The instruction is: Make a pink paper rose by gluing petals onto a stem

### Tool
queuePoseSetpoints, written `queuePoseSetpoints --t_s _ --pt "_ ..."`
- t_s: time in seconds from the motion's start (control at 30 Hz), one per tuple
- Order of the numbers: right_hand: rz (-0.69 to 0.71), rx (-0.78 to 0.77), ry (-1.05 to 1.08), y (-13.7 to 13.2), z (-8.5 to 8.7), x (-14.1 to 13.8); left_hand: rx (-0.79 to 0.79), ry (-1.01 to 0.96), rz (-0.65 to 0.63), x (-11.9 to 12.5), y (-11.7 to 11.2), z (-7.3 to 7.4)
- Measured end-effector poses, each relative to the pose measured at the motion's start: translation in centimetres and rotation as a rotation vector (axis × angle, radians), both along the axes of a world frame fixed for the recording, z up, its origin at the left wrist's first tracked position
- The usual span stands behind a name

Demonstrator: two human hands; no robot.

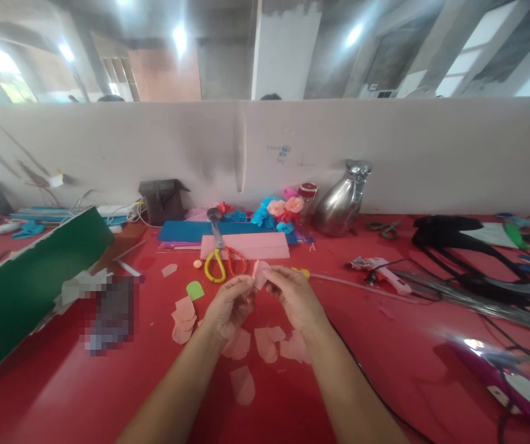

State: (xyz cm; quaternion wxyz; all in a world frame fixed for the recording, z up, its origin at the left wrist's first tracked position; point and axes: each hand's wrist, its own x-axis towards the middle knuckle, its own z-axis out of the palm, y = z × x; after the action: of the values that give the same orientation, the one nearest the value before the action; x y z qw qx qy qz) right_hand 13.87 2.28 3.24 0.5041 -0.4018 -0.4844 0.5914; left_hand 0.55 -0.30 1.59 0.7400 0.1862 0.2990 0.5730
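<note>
Head view: the left hand (230, 305) and the right hand (292, 299) are together above the red tabletop (385, 370). The fingertips of both are pinched on one small pink paper petal (260, 274). The petal is held clear of the surface, just right of the yellow- and orange-handled scissors (221, 254) and nearer the person. The scissors lie partly across a pale pink paper sheet (255, 245). Loose pink cut petals (265, 345) lie scattered nearer than the scissors, beneath the hands. A small green paper petal (195, 290) lies just left of the scissors' handles. A shiny steel jug (341, 200) stands well right of the scissors, against the partition.
</note>
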Motion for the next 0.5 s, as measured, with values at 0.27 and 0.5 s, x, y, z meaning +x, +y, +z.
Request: queuePoseSetpoints --t_s 0.27,0.5 --pt "0.008 -0.007 0.015 -0.06 0.15 -0.1 -0.007 0.08 0.018 0.02 0.07 -0.06" --pt "-0.012 -0.022 0.015 0.0 0.02 -0.19 0.052 0.162 0.074 0.06 0.12 -0.22"
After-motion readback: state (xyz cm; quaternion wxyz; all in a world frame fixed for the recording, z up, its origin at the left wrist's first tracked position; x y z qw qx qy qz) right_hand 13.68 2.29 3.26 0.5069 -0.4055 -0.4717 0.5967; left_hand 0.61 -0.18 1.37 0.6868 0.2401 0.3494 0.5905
